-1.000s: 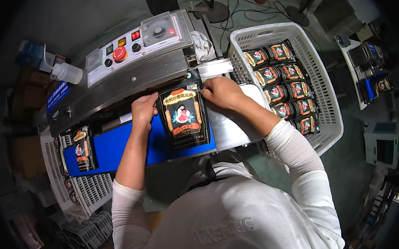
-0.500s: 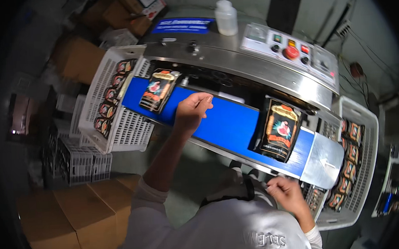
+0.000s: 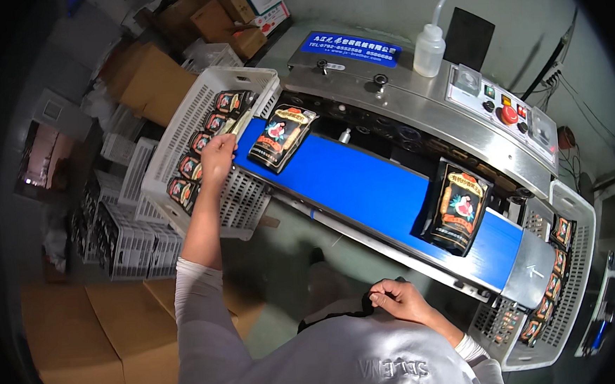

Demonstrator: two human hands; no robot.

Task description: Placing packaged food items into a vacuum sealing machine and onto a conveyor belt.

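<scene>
My left hand (image 3: 219,157) has reached to the left end of the blue conveyor belt (image 3: 349,182), beside the rim of the left crate (image 3: 170,137). Its fingers are curled, and whatever they may hold is hidden. A black printed pouch (image 3: 281,139) rests on the belt just right of it. Farther along the belt, at the right, another black pouch (image 3: 456,209) leans toward the machine. My right hand (image 3: 402,300) hovers before my waist, apart from the belt, its fingers curled together with nothing visible in them.
Behind the belt runs a steel sealing machine (image 3: 415,108) with a control panel (image 3: 503,106) and a squeeze bottle (image 3: 429,51) on top. Several pouches fill the left crate and a right crate (image 3: 583,274). Cardboard boxes (image 3: 105,338) stand at lower left.
My left hand has moved left from over the belt to the crate's edge. My right hand has drawn in toward my waist. The view has shifted, so the machine sits farther right.
</scene>
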